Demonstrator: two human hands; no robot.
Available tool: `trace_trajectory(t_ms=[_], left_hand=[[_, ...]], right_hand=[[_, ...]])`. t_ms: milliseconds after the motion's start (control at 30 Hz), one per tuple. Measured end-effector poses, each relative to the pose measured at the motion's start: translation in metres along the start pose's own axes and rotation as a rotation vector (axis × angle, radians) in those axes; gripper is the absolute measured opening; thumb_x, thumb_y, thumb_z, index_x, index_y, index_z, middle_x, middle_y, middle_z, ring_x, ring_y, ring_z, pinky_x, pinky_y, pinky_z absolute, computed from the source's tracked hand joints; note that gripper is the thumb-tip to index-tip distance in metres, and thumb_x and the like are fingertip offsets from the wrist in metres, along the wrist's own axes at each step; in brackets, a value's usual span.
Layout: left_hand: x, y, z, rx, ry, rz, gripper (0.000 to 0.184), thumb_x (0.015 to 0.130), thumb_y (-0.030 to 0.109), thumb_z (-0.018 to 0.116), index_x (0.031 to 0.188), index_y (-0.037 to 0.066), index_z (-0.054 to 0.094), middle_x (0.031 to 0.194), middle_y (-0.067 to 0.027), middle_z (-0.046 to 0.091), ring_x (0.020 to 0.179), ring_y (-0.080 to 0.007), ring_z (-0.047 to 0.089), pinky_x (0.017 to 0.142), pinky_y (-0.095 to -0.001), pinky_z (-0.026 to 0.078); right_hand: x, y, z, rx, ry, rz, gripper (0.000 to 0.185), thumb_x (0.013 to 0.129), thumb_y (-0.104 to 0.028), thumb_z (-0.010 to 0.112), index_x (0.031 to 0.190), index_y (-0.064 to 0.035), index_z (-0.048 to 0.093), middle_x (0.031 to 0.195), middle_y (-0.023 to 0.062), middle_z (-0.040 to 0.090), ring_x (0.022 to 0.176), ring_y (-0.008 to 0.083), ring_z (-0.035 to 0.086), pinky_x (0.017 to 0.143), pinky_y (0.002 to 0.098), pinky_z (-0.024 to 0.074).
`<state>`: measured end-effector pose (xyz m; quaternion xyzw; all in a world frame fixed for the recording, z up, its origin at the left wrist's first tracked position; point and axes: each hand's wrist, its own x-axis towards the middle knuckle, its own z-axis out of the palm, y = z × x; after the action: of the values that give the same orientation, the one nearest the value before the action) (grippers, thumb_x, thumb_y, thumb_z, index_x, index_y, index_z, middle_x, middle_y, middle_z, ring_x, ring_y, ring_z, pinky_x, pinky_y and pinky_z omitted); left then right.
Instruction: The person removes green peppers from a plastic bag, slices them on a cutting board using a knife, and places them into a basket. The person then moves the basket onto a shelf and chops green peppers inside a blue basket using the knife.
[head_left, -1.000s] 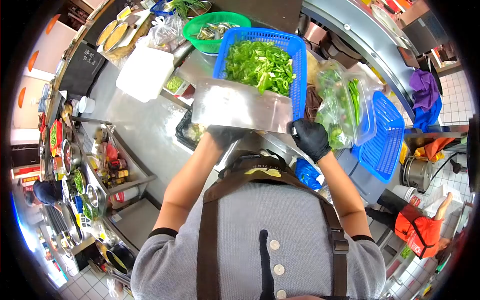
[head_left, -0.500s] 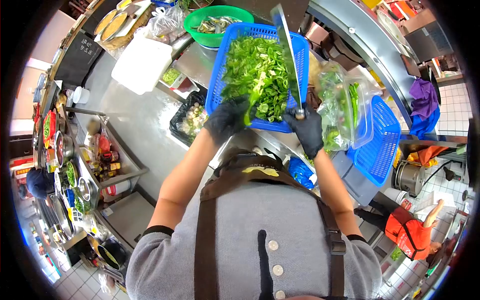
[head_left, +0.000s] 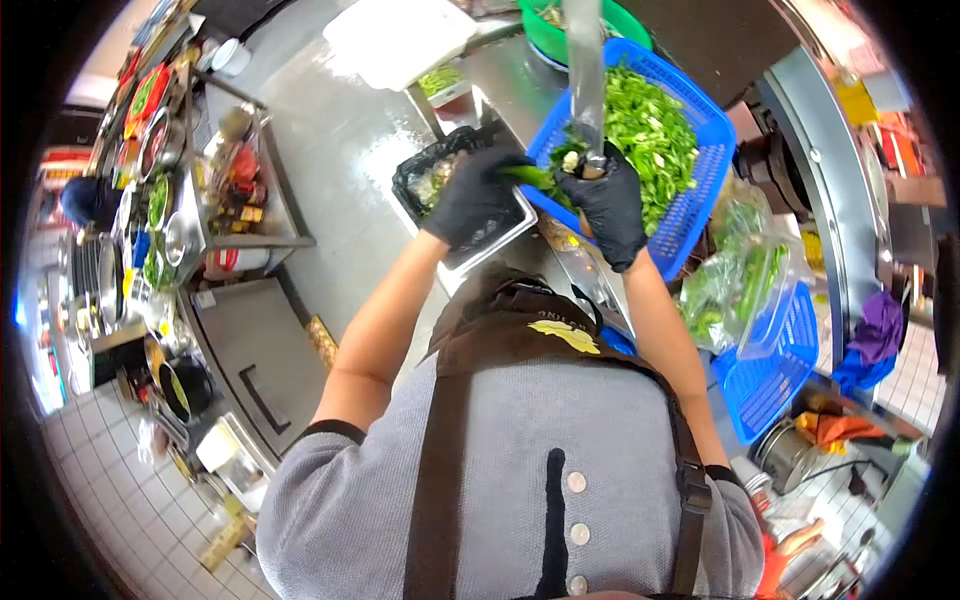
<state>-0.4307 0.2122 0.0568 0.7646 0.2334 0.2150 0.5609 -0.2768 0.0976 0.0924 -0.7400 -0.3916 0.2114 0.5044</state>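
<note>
My gloved right hand is closed round the handle of a large knife, its blade pointing away from me and blurred. My left hand, in a black glove, grips a green pepper whose tip sticks out toward the right hand. That left hand is above a bin lined with a black bag, which holds pale scraps. Beyond and right of the knife, sliced green peppers fill a blue basket.
A green colander stands behind the basket. At right are a bag of greens and a second blue basket. A white board lies at the far left, and a shelf of bowls runs along the left.
The view has swung, so the basket appears farther right. My left hand has moved from the basket's near edge to over the bin with the pepper; the knife has come closer to it.
</note>
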Motion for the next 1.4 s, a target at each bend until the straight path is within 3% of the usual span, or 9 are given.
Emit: trace_trajectory(t_ms=[67, 267, 500, 667, 767, 867, 1000, 1100, 1400], left_hand=[[-0.011, -0.039, -0.039, 0.405, 0.282, 0.187, 0.037, 0.069, -0.008, 0.056, 0.104, 0.002, 0.061, 0.086, -0.0133, 0.066, 0.078, -0.021, 0.064, 0.07, -0.0322, 0.05], [-0.054, -0.077, -0.09, -0.686, 0.629, -0.485, 0.02, 0.087, 0.009, 0.054, 0.105, 0.001, 0.059, 0.082, -0.0025, 0.061, 0.065, -0.009, 0.053, 0.056, -0.0207, 0.041], [-0.015, -0.065, -0.056, -1.281, 0.198, -0.387, 0.035, 0.087, 0.008, 0.052, 0.12, -0.002, 0.047, 0.11, -0.0115, 0.058, 0.092, -0.021, 0.057, 0.082, -0.0309, 0.048], [0.037, -0.064, -0.003, -1.094, -0.014, -0.234, 0.024, 0.091, 0.011, 0.047, 0.114, 0.003, 0.051, 0.105, -0.0099, 0.056, 0.093, -0.0197, 0.056, 0.084, -0.0309, 0.048], [0.057, -0.047, 0.022, -0.024, -0.23, 0.115, 0.026, 0.094, 0.018, 0.041, 0.116, 0.007, 0.051, 0.112, -0.0078, 0.055, 0.1, -0.0192, 0.054, 0.09, -0.0337, 0.045], [0.063, -0.054, 0.037, -0.765, -0.365, -0.195, 0.024, 0.094, 0.016, 0.04, 0.108, 0.002, 0.052, 0.102, -0.0103, 0.057, 0.094, -0.0184, 0.056, 0.085, -0.0328, 0.048], [0.082, -0.058, 0.072, -0.445, -0.533, 0.098, 0.024, 0.093, 0.017, 0.044, 0.111, 0.004, 0.052, 0.106, -0.0087, 0.057, 0.092, -0.017, 0.055, 0.081, -0.03, 0.049], [0.067, 0.0, 0.057, -1.169, -0.359, -0.384, 0.025, 0.093, 0.018, 0.043, 0.111, 0.002, 0.052, 0.103, -0.0094, 0.058, 0.088, -0.0182, 0.059, 0.077, -0.0306, 0.052], [0.069, 0.023, 0.07, -0.972, -0.202, -0.701, 0.026, 0.086, 0.004, 0.055, 0.112, 0.002, 0.052, 0.103, -0.0084, 0.057, 0.091, -0.0203, 0.058, 0.079, -0.0302, 0.051]], right_hand=[[0.012, 0.0, 0.026, 0.09, -0.093, -0.007, 0.027, 0.068, -0.014, 0.075, 0.087, -0.0026, 0.059, 0.072, 0.0064, 0.062, 0.061, 0.0133, 0.055, 0.06, 0.0286, 0.0462], [0.057, 0.0, 0.1, -0.144, -0.227, -0.252, 0.033, 0.069, -0.023, 0.075, 0.09, -0.0021, 0.059, 0.073, 0.0141, 0.064, 0.064, 0.0267, 0.061, 0.059, 0.0348, 0.0468], [0.024, 0.005, 0.05, -0.517, -0.118, -0.354, 0.023, 0.079, -0.028, 0.066, 0.085, -0.0086, 0.055, 0.065, 0.0165, 0.059, 0.06, 0.0371, 0.059, 0.051, 0.0439, 0.0456], [-0.02, 0.013, -0.023, -0.667, -0.012, -0.604, 0.015, 0.077, -0.017, 0.065, 0.076, -0.0093, 0.052, 0.058, 0.013, 0.056, 0.05, 0.0313, 0.056, 0.044, 0.0414, 0.0433], [-0.047, 0.018, -0.056, -0.766, -0.114, -0.603, 0.011, 0.077, -0.014, 0.062, 0.078, -0.0089, 0.053, 0.063, 0.0108, 0.056, 0.054, 0.0291, 0.058, 0.049, 0.0405, 0.0442], [-0.065, 0.033, -0.072, -0.784, -0.084, -0.499, 0.01, 0.078, -0.015, 0.06, 0.079, -0.009, 0.053, 0.065, 0.01, 0.055, 0.057, 0.0291, 0.057, 0.05, 0.0399, 0.0443], [-0.082, 0.049, -0.087, -0.92, -0.071, -0.397, 0.009, 0.081, -0.017, 0.056, 0.08, -0.0094, 0.053, 0.066, 0.0095, 0.056, 0.058, 0.0286, 0.058, 0.051, 0.0399, 0.0445], [-0.091, 0.057, -0.094, -0.849, 0.034, -0.392, 0.008, 0.08, -0.017, 0.057, 0.08, -0.0095, 0.053, 0.067, 0.0097, 0.056, 0.06, 0.0285, 0.059, 0.052, 0.04, 0.0456], [-0.1, 0.103, -0.12, -0.686, 0.16, 0.012, 0.014, 0.081, -0.02, 0.06, 0.089, -0.0093, 0.055, 0.072, 0.0146, 0.062, 0.067, 0.0364, 0.061, 0.057, 0.0447, 0.0479]])
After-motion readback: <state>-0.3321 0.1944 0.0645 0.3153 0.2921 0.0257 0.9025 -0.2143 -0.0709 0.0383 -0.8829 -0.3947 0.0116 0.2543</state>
